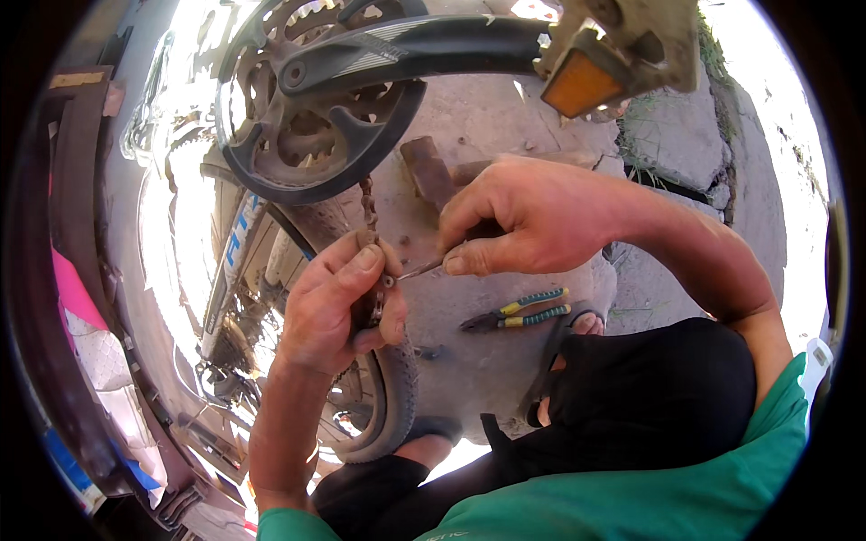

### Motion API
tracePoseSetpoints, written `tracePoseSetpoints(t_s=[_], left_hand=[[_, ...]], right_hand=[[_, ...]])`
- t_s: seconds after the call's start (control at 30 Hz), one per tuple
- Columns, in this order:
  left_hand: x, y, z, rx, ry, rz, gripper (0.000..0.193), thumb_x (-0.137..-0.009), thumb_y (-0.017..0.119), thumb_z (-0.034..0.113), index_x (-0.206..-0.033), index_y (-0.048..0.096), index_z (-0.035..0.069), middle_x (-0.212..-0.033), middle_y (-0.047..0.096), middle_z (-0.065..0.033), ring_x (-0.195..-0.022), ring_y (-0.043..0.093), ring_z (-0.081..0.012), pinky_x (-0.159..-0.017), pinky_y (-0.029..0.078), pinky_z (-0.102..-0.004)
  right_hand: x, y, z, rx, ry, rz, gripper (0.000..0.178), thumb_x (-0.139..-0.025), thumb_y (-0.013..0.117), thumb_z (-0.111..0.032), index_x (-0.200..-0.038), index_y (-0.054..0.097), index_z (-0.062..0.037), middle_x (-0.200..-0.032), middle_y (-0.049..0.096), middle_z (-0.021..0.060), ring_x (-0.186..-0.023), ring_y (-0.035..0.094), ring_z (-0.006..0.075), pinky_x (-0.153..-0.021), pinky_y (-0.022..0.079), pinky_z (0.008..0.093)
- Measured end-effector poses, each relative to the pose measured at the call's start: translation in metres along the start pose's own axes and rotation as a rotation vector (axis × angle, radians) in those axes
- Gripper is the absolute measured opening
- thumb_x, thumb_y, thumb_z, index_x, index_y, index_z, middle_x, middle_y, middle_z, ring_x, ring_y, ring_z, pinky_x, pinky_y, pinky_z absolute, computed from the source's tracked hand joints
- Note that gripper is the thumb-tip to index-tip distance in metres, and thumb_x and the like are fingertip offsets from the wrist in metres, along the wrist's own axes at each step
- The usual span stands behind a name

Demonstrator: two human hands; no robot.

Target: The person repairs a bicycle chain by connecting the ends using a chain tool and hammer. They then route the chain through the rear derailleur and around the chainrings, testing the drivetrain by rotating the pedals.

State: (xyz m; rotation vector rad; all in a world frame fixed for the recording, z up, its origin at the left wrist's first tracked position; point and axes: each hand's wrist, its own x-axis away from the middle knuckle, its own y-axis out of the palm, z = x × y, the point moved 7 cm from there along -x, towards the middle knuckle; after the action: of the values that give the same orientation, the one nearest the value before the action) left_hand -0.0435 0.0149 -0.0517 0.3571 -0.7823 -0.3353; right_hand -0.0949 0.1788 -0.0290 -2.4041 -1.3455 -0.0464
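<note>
My left hand (329,302) pinches a greasy bicycle chain (369,204) between thumb and fingers, below the black chainring guard (379,149) it hangs from. More links show under the thumb, against the palm. From the right, my right hand (537,216) grips a thin pointed metal rod (422,269), whose exact kind I cannot make out. Its tip reaches the chain link beside my left fingertips; whether it sits inside the link is too small to tell. Part of the rod is hidden in my right fingers.
Above my hands stretch a black crank arm (433,47) and a pedal (631,59) with an orange reflector. A hammer (429,171) lies behind my right hand. Pliers (521,312) with green-yellow handles rest on the concrete. The bike's wheel (404,397) and frame (230,257) stand left.
</note>
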Motion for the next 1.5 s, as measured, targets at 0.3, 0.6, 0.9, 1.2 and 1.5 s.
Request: tracePoseSetpoints(t_s=[0.3,0.6,0.9,1.2,1.5], left_hand=[[0.000,0.002,0.001,0.014,0.016,-0.015,0.024,-0.103,0.049,0.027,-0.102,0.056,0.005,-0.066,0.063,-0.0115,-0.044,0.044,-0.0094,-0.040,0.031,-0.0203],[-0.002,0.002,-0.002,0.023,0.052,-0.004,0.022,-0.103,0.051,0.025,-0.101,0.056,0.004,-0.068,0.063,-0.0113,-0.046,0.045,-0.0098,-0.041,0.031,-0.0209],[-0.002,0.004,-0.002,0.005,0.056,0.009,0.025,-0.102,0.056,0.028,-0.102,0.056,0.003,-0.070,0.063,-0.0093,-0.051,0.050,-0.0092,-0.042,0.032,-0.0207],[-0.001,0.010,0.000,-0.065,0.008,-0.022,0.033,-0.104,0.049,0.034,-0.097,0.057,0.003,-0.067,0.061,-0.0089,-0.047,0.046,-0.0084,-0.042,0.032,-0.0199],[-0.003,0.011,0.000,-0.122,-0.019,0.008,0.036,-0.105,0.044,0.036,-0.096,0.057,0.004,-0.065,0.060,-0.0068,-0.044,0.045,-0.0075,-0.039,0.029,-0.0202]], right_hand=[[0.012,-0.005,-0.023,0.316,0.020,0.097,0.018,-0.086,0.066,-0.016,-0.094,0.070,-0.0005,-0.081,0.067,0.0154,-0.077,0.065,0.0347,-0.068,0.050,0.0428],[0.013,-0.003,-0.032,0.463,-0.026,0.156,0.015,-0.085,0.067,-0.016,-0.090,0.069,-0.0025,-0.078,0.066,0.0133,-0.073,0.066,0.0341,-0.064,0.052,0.0427],[0.013,0.004,-0.041,0.564,-0.037,0.215,0.017,-0.083,0.064,-0.019,-0.080,0.066,-0.0020,-0.074,0.067,0.0174,-0.074,0.068,0.0379,-0.066,0.053,0.0481],[0.006,0.002,-0.046,0.630,-0.156,0.211,0.021,-0.082,0.066,-0.022,-0.076,0.064,-0.0023,-0.072,0.065,0.0154,-0.070,0.067,0.0368,-0.064,0.053,0.0470],[0.001,0.003,-0.034,0.581,-0.336,0.270,0.027,-0.082,0.069,-0.028,-0.072,0.059,-0.0046,-0.066,0.059,0.0118,-0.062,0.063,0.0342,-0.055,0.048,0.0449]])
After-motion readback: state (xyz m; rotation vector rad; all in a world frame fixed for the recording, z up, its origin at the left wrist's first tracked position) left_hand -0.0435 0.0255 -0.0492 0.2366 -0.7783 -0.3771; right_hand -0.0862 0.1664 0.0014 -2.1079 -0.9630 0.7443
